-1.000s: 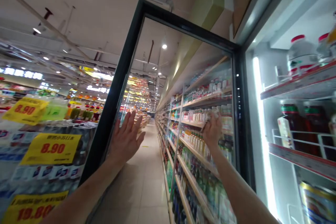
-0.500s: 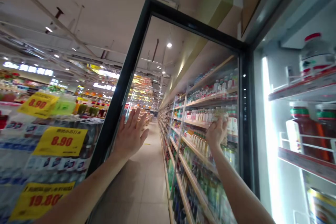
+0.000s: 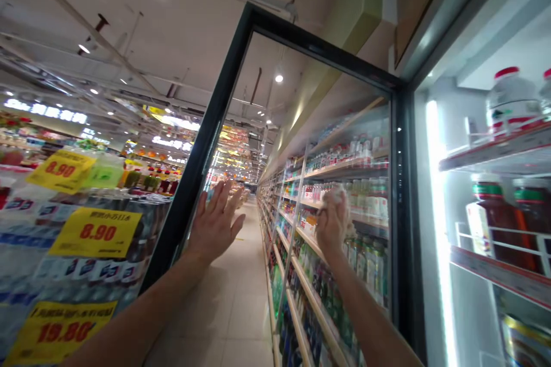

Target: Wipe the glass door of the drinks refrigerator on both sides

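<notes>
A glass cooler door [image 3: 322,49] with a black frame stands swung open in front of me. My left hand [image 3: 215,223] lies flat with fingers spread against the glass, beside the frame's left edge. Higher on the arm's far side, my right hand [image 3: 330,226] presses a crumpled pale cloth [image 3: 338,198] to the pane, its fingers bent over it. Part of the cloth is hidden behind the hand, and blur softens its outline. Shelves of bottles show through or in the glass.
To the right, the lit cooler holds a red-capped bottle [image 3: 512,97] and a dark-brown bottle [image 3: 495,218] on racks with white rails. Stacked drinks with yellow price signs [image 3: 97,232] stand at the left. A tiled aisle floor [image 3: 210,315] shows through the door.
My right hand has moved left across the glass with the cloth. The left hand keeps its place on the pane, and the view has shifted slightly.
</notes>
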